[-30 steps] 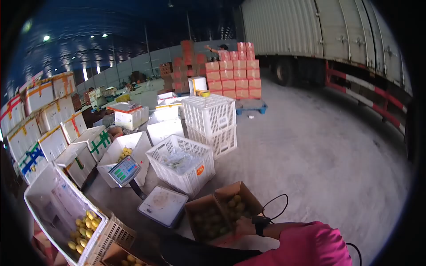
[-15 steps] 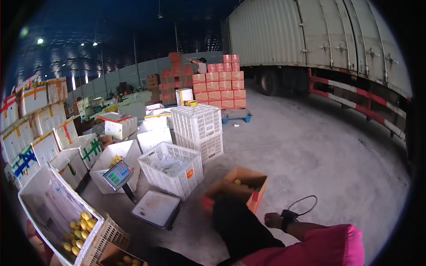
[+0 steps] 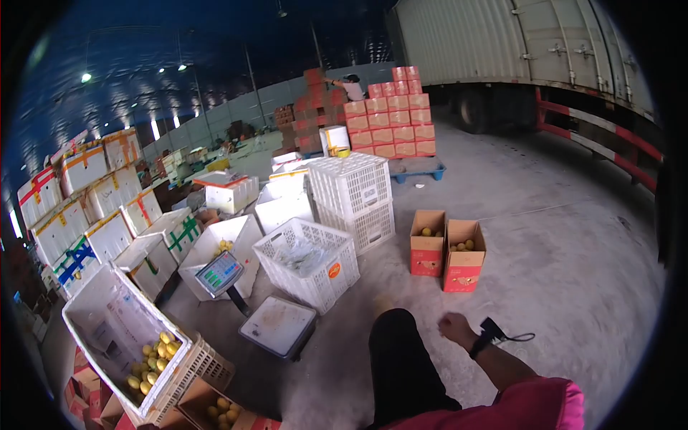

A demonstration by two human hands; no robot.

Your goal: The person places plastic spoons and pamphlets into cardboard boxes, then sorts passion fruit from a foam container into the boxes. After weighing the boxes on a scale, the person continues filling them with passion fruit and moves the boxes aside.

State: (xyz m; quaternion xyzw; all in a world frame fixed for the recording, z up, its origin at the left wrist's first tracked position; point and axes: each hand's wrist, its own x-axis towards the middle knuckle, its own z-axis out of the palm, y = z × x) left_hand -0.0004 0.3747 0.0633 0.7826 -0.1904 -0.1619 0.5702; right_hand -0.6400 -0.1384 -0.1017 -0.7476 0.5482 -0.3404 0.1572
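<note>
My right hand [image 3: 456, 328] hangs beside my bent knee, its fingers curled in with nothing visible in them. A black strap with a loop [image 3: 491, 335] is round that wrist. Beyond the hand, apart from it, two open red cartons stand side by side on the floor: a left carton [image 3: 427, 259] and a right carton [image 3: 462, 278], both with yellow fruit inside. My left hand is not clearly visible. At lower left, a white foam box [image 3: 97, 301] holds yellow fruit, and another carton of fruit [image 3: 188, 403] sits below it.
A platform scale [image 3: 276, 326] with a display [image 3: 221, 272] stands in front of me. Behind it are a white plastic crate [image 3: 337, 287], stacked crates [image 3: 358, 193] and foam boxes [image 3: 61, 229]. Red cartons [image 3: 401, 122] are stacked near a truck [image 3: 473, 43]; a person [image 3: 353, 89] is there.
The view has swung left and tilted. The red cartons, partly behind my leg before, now show fully, upright and farther from my knee. My right hand has risen slightly in view.
</note>
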